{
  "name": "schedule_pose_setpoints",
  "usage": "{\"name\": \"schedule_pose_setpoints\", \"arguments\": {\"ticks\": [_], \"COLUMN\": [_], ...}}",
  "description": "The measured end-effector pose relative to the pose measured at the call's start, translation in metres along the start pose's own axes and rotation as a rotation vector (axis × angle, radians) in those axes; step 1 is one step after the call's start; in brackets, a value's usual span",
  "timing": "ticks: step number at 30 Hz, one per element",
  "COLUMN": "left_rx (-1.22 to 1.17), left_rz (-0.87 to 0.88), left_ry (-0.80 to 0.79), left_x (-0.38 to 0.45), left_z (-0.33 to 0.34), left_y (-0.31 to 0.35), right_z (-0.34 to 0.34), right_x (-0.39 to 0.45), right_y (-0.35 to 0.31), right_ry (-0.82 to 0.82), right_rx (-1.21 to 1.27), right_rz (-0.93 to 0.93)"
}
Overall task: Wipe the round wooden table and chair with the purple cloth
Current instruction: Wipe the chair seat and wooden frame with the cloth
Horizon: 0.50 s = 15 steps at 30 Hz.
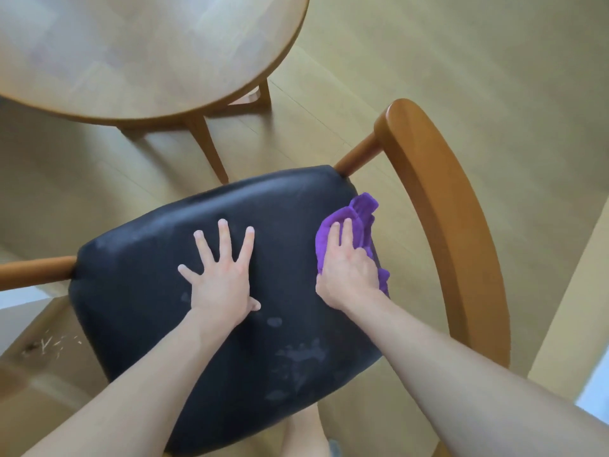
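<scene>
The chair has a black padded seat point(158, 291) and a curved wooden backrest point(445, 225) at the right. My left hand point(220, 278) lies flat on the middle of the seat with its fingers spread wide. My right hand point(346, 268) presses the crumpled purple cloth point(361, 212) onto the seat's right edge, near the backrest; its fingers lie straight over the cloth. Dull smudges show on the near part of the seat. The round wooden table point(148, 54) stands beyond the chair at the upper left.
The table's legs point(207, 143) come down to the pale wooden floor point(461, 61) just beyond the seat. A wooden chair rail point(33, 270) juts out at the left. Small bits of debris point(49, 344) lie on the floor at the lower left.
</scene>
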<state>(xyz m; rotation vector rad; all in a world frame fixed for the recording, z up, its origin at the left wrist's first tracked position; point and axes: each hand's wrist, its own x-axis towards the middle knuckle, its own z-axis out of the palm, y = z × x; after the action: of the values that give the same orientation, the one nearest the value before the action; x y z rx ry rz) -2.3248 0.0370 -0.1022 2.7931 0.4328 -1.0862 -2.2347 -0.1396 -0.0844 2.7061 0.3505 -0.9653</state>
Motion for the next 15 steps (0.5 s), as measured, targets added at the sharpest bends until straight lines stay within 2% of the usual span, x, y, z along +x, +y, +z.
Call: {"name": "schedule_pose_setpoints", "arguments": {"ticks": [3,6,9,12,13,15], "left_rx": [-0.033,-0.046,-0.029,-0.026,-0.030,-0.041], "left_rz": [0.006,0.000,-0.001,-0.010,-0.012,-0.012], "left_ry": [-0.006,-0.001,0.014,0.034,0.038,0.035], "left_x": [-0.004,-0.004,-0.003,-0.001,-0.001,-0.001], "left_z": [-0.006,-0.006,-0.003,0.001,0.001,0.000], "left_y": [0.000,-0.001,0.000,-0.002,-0.003,-0.003], "right_z": [0.031,0.033,0.012,-0.009,-0.014,-0.013], "right_x": [-0.046,-0.065,-0.053,-0.023,-0.014,-0.006], "right_y": [-0.002,0.003,0.019,0.026,0.023,0.009], "right_ry": [-0.080,-0.139,-0.033,0.218,0.248,0.173], "right_rx": [-0.056,0.085,0.366,0.516,0.538,0.513], "right_rz": [0.016,0.035,0.121,0.135,0.106,0.042]}}
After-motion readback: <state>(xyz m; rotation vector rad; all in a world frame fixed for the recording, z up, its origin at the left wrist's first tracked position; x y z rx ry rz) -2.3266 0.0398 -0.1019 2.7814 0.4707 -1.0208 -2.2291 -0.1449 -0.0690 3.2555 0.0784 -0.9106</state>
